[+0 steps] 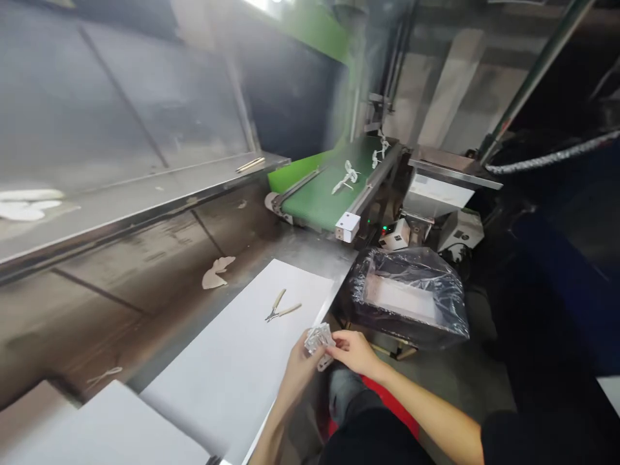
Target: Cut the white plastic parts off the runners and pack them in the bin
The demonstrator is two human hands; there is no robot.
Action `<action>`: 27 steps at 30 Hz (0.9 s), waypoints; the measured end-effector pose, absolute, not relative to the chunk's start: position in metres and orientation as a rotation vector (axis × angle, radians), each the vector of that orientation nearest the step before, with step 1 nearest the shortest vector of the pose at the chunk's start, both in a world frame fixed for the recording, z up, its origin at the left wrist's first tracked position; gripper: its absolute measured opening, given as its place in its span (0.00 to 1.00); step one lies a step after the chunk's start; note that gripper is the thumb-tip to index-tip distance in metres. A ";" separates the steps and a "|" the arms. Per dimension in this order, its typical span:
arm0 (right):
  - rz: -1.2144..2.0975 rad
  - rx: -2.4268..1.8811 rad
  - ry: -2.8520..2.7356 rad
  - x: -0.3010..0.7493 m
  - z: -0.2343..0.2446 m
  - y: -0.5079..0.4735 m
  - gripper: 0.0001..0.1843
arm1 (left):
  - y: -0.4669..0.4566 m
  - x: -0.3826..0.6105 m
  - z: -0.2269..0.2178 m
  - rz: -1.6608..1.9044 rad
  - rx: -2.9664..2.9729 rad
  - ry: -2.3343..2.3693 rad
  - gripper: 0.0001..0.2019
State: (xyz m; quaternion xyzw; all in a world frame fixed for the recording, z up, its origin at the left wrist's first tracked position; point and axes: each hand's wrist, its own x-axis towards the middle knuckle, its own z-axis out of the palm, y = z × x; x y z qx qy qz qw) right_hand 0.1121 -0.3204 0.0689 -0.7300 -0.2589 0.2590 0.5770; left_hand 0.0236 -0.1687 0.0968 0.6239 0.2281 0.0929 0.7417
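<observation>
A small bunch of white plastic parts (318,338) is held just off the front edge of the bench. My left hand (301,361) is closed round the bunch from the left. From the right, my right hand (357,352) pinches it with thumb and fingers. The exact shape of the parts is too small to make out. On the white sheet (227,361) beyond my hands lies a pair of side cutters (279,307) with pale handles, its jaws toward the lower left.
A green conveyor belt (317,197) carries several white plastic pieces (347,175). Right of the bench stands a box lined with clear plastic (411,297). A metal ledge (145,187) runs along the left. Pale scraps (217,274) lie behind the sheet; a white box (111,426) sits at lower left.
</observation>
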 end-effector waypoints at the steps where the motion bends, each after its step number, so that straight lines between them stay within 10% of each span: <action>1: 0.578 -1.708 -0.535 0.099 0.073 -0.339 0.27 | -0.186 0.019 0.102 0.179 1.358 0.496 0.23; 16: 0.517 -1.596 -0.048 0.032 0.074 -0.559 0.16 | -0.401 -0.005 0.081 -0.392 0.813 0.581 0.43; 27: 0.320 -1.443 0.118 0.127 0.067 -0.797 0.24 | -0.623 0.130 0.077 -0.612 0.873 0.340 0.27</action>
